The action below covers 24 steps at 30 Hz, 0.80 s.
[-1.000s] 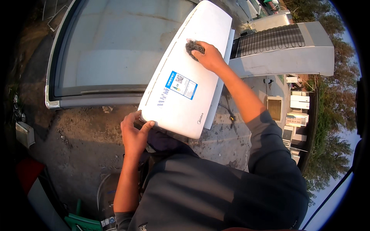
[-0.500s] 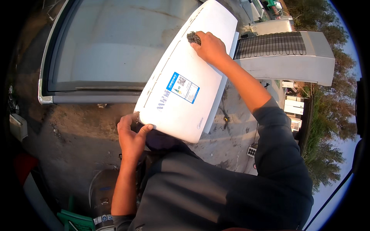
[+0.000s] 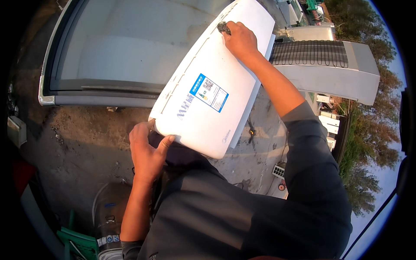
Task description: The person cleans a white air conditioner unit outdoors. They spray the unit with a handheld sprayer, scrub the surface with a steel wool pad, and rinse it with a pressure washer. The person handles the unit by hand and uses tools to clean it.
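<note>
One head view covers an outdoor work area of rough grey-brown ground [image 3: 95, 134]. White casing [image 3: 234, 80] is located at centre, its near end in front of the wearer's body and its far end at the upper edge. What supports it is hidden. Left hand [image 3: 146, 149] grips the casing's near-left corner, thumb on the end edge, fingers at the side. Right hand [image 3: 241, 41] pinches a scouring pad [image 3: 223, 28] against the upper face, near the long left edge.

A large framed unit [image 3: 108, 99] lies to the left; in view, the casing overlaps its right side, and contact cannot be determined. To the right, a strip of ground extends from the casing's straight edge, with a small dark-and-yellow item [image 3: 251, 131] on it. A grey cabinet [image 3: 320, 76] stands beyond the right forearm.

The casing is smooth and elongated, with rounded corners, a slotted left margin and a rectangular blue-and-white label [image 3: 209, 93]. The pad is dark, wiry and irregular. The cabinet carries a black serpentine coil [image 3: 307, 54].
</note>
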Tool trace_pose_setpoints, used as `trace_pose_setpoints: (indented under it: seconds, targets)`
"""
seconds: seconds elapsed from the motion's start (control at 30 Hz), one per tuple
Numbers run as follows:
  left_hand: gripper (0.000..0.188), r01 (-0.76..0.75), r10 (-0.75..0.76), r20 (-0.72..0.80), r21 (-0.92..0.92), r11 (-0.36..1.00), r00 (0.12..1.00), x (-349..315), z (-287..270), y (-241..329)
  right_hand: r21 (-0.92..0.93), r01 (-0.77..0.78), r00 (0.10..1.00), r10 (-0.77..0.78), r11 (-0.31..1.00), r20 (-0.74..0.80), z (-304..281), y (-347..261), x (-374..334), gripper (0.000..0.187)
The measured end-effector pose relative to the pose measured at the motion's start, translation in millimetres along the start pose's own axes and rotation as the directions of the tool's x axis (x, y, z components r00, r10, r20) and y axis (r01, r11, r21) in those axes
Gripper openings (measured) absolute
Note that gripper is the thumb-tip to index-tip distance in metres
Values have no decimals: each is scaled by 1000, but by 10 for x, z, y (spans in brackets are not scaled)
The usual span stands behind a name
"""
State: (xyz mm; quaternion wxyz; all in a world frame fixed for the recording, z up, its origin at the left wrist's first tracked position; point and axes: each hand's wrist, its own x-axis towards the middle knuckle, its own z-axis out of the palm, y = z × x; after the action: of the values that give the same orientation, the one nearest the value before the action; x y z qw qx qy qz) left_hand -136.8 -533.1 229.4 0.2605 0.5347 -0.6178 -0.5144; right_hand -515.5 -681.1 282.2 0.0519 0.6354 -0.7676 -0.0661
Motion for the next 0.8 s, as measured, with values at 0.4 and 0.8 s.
trace_pose_setpoints:
  seconds: [0.4,0.8]
  targets:
    - [66,72,-71,6,-109,992,997,26,81,-114,94,47,941,-13,994,-339,-29,307,185,33]
    - [64,151,-145,53,-154,976,988,106,73,-97,685,-317,920,35,656,391,-169,27,-446,34]
